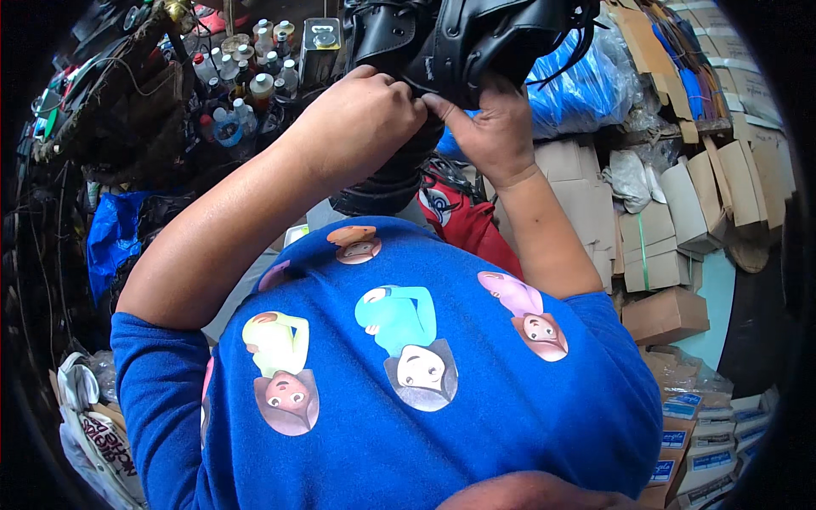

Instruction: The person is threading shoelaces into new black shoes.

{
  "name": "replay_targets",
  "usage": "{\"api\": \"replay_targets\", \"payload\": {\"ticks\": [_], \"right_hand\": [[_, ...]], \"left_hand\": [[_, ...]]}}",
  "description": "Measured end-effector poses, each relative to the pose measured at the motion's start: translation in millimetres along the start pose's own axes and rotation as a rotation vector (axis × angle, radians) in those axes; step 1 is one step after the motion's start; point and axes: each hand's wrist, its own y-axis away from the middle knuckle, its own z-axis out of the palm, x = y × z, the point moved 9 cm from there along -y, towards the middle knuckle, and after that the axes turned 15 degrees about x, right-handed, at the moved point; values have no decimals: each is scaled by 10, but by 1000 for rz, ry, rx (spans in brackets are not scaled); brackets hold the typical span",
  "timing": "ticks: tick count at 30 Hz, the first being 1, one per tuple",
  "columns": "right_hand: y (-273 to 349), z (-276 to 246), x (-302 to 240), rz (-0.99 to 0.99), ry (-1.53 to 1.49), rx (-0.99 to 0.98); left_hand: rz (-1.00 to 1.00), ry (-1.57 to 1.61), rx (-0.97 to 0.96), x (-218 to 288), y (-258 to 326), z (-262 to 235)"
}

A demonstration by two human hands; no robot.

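Head view: I have both hands up on one black leather boot [442, 38]. My left hand [361, 119] is curled closed on its edge; my right hand [489, 127] pinches the same seam, fingers [438, 106] meeting at the boot. I judge stitching or trimming underway; next calls for a steady grip. Small bottles [255, 76], more than I can count, crowd left of my fingers.

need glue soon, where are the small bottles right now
In the head view the small bottles cluster at the upper left, just left of the left hand and the black boot both hands grip.
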Motion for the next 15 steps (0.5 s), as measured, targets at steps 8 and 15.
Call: {"api": "replay_targets", "payload": {"ticks": [8,15], "right_hand": [[-50,315,-162,-14,322,-236],[151,726,-19,143,564,-752]], "left_hand": [[34,-10,183,-24,164,-186],[10,400,355,330,227,-1016]]}}
